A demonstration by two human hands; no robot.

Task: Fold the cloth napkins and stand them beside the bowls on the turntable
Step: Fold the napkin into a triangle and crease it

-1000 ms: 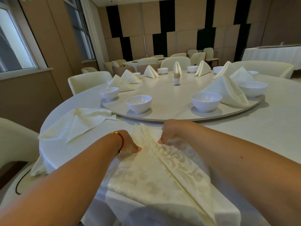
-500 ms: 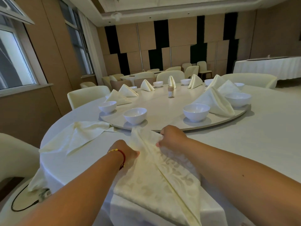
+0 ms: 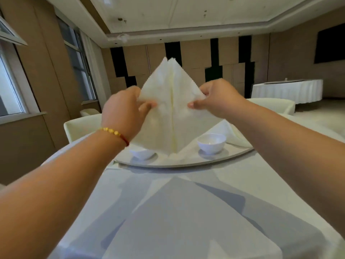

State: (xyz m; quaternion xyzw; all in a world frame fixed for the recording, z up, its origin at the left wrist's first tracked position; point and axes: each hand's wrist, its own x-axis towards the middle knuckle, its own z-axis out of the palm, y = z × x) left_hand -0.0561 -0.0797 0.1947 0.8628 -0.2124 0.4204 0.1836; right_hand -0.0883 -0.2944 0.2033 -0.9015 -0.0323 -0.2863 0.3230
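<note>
A cream cloth napkin (image 3: 171, 109), folded into a kite shape with a centre crease, hangs in the air above the turntable (image 3: 186, 163). My left hand (image 3: 125, 111) pinches its left corner and my right hand (image 3: 214, 100) pinches its right corner. Its lower tip reaches down between two white bowls, one at the left (image 3: 142, 153) partly hidden by my wrist and one at the right (image 3: 211, 143). Another folded napkin (image 3: 235, 135) stands behind the right bowl.
The white tablecloth (image 3: 177, 212) stretches from the turntable to the near edge. A cream chair (image 3: 82, 128) stands at the table's left and another (image 3: 270, 105) at the far right. A skirted table (image 3: 287, 90) is at the back right.
Both hands have lifted the napkin off the tablecloth and raised it in front of me above the turntable. The camera has tilted upward.
</note>
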